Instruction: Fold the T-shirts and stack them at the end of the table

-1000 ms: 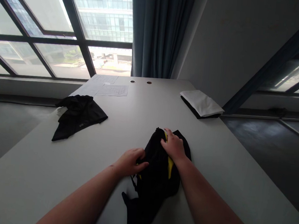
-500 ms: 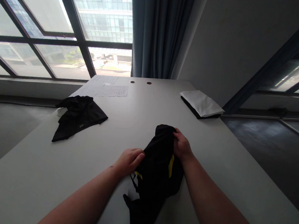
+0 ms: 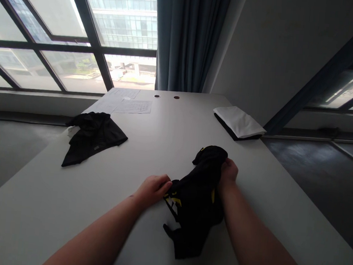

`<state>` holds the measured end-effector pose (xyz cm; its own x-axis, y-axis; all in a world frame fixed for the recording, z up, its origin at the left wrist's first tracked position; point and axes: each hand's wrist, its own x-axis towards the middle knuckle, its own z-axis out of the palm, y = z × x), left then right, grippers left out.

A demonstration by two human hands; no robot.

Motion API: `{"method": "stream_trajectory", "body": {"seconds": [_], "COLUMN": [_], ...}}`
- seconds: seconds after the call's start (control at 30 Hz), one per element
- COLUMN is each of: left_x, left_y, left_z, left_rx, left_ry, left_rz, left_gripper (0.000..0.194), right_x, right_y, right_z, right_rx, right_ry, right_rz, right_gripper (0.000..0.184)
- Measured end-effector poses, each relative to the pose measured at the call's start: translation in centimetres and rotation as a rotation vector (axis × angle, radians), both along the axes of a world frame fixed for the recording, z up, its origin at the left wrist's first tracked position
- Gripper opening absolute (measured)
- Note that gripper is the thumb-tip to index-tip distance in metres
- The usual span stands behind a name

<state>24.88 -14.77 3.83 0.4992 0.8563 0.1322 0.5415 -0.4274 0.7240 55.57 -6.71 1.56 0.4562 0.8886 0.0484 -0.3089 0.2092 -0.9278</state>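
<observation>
A crumpled black garment with yellow trim point(image 3: 197, 196) lies on the white table point(image 3: 150, 146) in front of me. My left hand point(image 3: 154, 190) pinches its left edge, fingers closed on the cloth. My right hand point(image 3: 228, 174) grips the garment's upper right part and holds that part lifted off the table. The rest of the cloth hangs and bunches between my two hands and trails toward me.
Another black garment point(image 3: 94, 135) lies crumpled at the table's left edge. Papers point(image 3: 129, 103) rest at the far side near two cable holes. A folded white cloth on a dark one point(image 3: 237, 121) sits at the far right edge. Windows and a curtain stand behind.
My right hand has shifted right and away with the cloth, pulling the garment's top up and outward. The left hand has stayed in place on the left edge.
</observation>
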Motion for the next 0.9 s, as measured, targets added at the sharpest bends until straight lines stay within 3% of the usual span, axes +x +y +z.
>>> {"method": "stream_trajectory", "body": {"seconds": [0.13, 0.33, 0.47, 0.6, 0.77, 0.9], "left_x": [0.2, 0.0, -0.1, -0.3, -0.1, -0.2], "left_y": [0.0, 0.0, 0.0, -0.2, -0.3, 0.2], "left_z": [0.1, 0.5, 0.8, 1.3, 0.4, -0.8], "left_rx": [0.033, 0.087, 0.081, -0.005, -0.258, -0.387], "left_ry": [-0.008, -0.12, -0.128, -0.29, -0.685, -0.885], "left_rz": [-0.014, -0.168, -0.185, -0.232, -0.122, 0.171], "left_gripper": [0.018, 0.039, 0.028, 0.025, 0.017, 0.012], "right_x": [0.1, -0.5, -0.6, -0.5, -0.1, 0.3], "right_y": [0.0, -1.0, -1.1, -0.4, 0.4, 0.5], "right_z": [0.7, 1.7, 1.4, 0.5, -0.1, -0.1], "right_rx": [-0.039, -0.061, -0.109, -0.121, -0.155, -0.122], "right_ry": [0.102, 0.027, 0.044, 0.052, 0.074, -0.116], "right_rz": [0.046, 0.176, 0.218, 0.221, 0.053, -0.151], "right_gripper": [0.039, 0.048, 0.043, 0.041, 0.038, 0.034]}}
